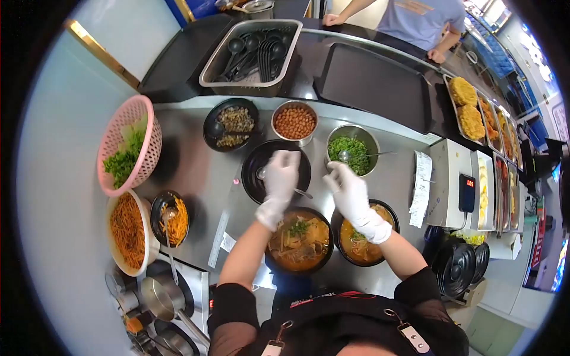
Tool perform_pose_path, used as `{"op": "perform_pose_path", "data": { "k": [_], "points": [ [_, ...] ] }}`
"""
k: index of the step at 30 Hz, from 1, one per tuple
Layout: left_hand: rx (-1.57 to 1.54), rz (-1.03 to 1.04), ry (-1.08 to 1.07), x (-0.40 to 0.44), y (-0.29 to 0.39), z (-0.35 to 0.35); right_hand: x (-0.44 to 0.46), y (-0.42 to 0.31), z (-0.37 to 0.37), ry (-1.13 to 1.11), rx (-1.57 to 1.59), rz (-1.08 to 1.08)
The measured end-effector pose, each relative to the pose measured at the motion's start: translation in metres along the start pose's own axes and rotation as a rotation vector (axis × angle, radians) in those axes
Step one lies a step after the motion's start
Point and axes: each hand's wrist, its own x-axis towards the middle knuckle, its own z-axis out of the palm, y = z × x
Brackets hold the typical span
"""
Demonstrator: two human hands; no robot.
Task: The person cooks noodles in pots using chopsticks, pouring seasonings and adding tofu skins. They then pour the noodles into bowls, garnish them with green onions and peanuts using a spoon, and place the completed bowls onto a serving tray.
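My left hand (280,181), in a white glove, is over a black bowl (252,160) that has a spoon in it. Its fingers are curled together, and whatever they may hold is hidden. My right hand (351,199), also gloved, hovers just below a metal pot of chopped green herbs (350,148); its fingers are loosely bent and apart, with nothing visible in them. Below my hands stand two black bowls of soup: one (300,243) topped with green herbs, the other (362,243) partly covered by my right wrist.
Behind are a bowl of minced topping (236,120), a pot of peanuts (294,122) and a tray of black ladles (252,56). Left are a pink basket of greens (142,151) and a bowl of orange shreds (127,231). A receipt (421,187) lies right. Across the counter stands another person (418,24).
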Motion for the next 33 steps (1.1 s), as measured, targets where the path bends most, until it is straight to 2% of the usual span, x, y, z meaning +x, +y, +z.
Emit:
{"op": "perform_pose_path", "data": {
  "k": [1,3,5,6,7,8,9,11,12,17,19,20,21,23,25,27,29,31,33],
  "points": [
    [0.182,0.165,0.225,-0.007,0.002,-0.03,-0.004,0.007,0.018,-0.096,-0.076,0.03],
    [0.245,-0.164,0.367,-0.018,-0.023,-0.068,-0.004,0.011,0.041,-0.309,-0.077,0.201],
    [0.43,-0.315,0.208,-0.025,-0.073,-0.087,-0.001,0.025,0.062,-0.41,-0.044,0.271],
    [0.173,-0.408,0.147,-0.025,-0.074,-0.089,0.002,0.028,0.067,-0.411,-0.041,0.267],
    [-0.235,-0.775,-0.069,-0.031,-0.073,-0.094,0.003,0.032,0.069,-0.414,0.112,0.387],
    [-0.288,-0.762,-0.107,-0.036,-0.104,-0.089,0.005,0.033,0.072,-0.414,0.264,0.506],
    [-0.343,-0.748,-0.148,-0.04,-0.135,-0.082,0.005,0.033,0.078,-0.412,0.262,0.503],
    [-0.421,-0.671,-0.099,-0.042,-0.124,-0.077,0.004,0.028,0.086,-0.113,0.611,0.494],
    [-0.495,-0.598,-0.045,-0.045,-0.114,-0.073,0.004,0.016,0.087,-0.04,0.735,0.439],
    [-0.488,-0.627,-0.007,-0.049,-0.084,-0.083,0.009,-0.009,0.083,-0.159,0.801,0.502],
    [-0.513,-0.637,0.011,-0.048,-0.081,-0.091,0.006,-0.015,0.068,-0.102,0.624,0.237],
    [-0.415,-0.585,-0.002,-0.049,-0.078,-0.098,0.006,-0.021,0.052,-0.075,0.484,0.039],
    [-0.313,-0.535,-0.015,-0.05,-0.077,-0.103,0.007,-0.017,0.045,-0.077,0.488,0.028],
    [-0.318,-0.56,-0.023,-0.052,-0.074,-0.112,0.007,-0.009,0.035,0.0,0.02,-0.416],
    [-0.326,-0.581,-0.045,-0.054,-0.068,-0.114,-0.002,-0.006,0.035,-0.011,0.028,-0.427],
    [-0.324,-0.544,-0.041,-0.06,-0.05,-0.115,-0.016,-0.005,0.041,0.054,0.188,-0.328],
    [-0.252,-0.518,-0.034,-0.065,-0.037,-0.114,-0.022,-0.007,0.045,0.114,0.221,-0.329],
    [-0.179,-0.495,-0.029,-0.067,-0.034,-0.116,-0.029,-0.01,0.044,-0.077,0.733,0.326],
    [-0.217,-0.449,-0.029,-0.071,-0.038,-0.115,-0.029,-0.01,0.041,-0.077,0.777,0.388]
  ]
}}
